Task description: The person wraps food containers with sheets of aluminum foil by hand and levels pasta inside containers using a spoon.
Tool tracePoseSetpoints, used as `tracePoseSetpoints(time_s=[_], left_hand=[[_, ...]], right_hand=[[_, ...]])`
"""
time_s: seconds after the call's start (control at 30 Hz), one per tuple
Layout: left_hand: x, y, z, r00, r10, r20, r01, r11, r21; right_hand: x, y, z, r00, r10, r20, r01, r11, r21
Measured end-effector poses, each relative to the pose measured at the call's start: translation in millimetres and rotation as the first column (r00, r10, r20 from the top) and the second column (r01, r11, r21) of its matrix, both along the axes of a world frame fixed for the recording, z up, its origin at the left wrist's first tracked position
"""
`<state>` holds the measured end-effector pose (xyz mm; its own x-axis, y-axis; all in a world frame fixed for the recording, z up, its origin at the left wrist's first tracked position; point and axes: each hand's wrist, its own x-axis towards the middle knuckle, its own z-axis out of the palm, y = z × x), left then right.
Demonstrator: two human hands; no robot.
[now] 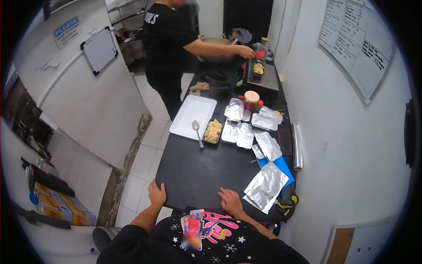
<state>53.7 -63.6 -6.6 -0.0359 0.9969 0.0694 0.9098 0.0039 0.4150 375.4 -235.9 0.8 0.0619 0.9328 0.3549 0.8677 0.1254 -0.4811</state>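
My left hand (157, 193) rests on the left edge of the black table (193, 171) with its thumb apart, holding nothing. Flat on the tabletop near its front edge lies my right hand (230, 200), fingers spread. Nearest to it is a loose sheet of aluminium foil (267, 185), partly over a blue flat item (288, 170). Farther up the table stand several foil-covered containers (245, 135). Beside them is an uncovered black container of pasta (213, 131), and a metal spoon (197, 128) lies partly on a white tray (187, 123).
Across the table a person in black (165, 48) reaches an arm over a metal surface (266, 81) holding another pasta container (258, 69). A jar with red contents (251, 100) stands behind the foil packs. A foil roll (297, 147) lies along the right wall.
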Motion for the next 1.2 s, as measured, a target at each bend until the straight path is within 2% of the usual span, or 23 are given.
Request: tracePoseSetpoints(time_s=[0.67,1.2], left_hand=[[-0.6,-0.7,-4.2,1.000,-0.010,0.012,0.009,0.999,0.044],[1.9,-1.6,3.4,1.000,0.003,0.013,-0.003,1.000,-0.003]], right_hand=[[1.7,0.0,-8.0,0.999,0.002,0.040,-0.004,0.999,0.045],[1.4,-0.6,-8.5,1.000,-0.001,0.027,0.000,1.000,0.022]])
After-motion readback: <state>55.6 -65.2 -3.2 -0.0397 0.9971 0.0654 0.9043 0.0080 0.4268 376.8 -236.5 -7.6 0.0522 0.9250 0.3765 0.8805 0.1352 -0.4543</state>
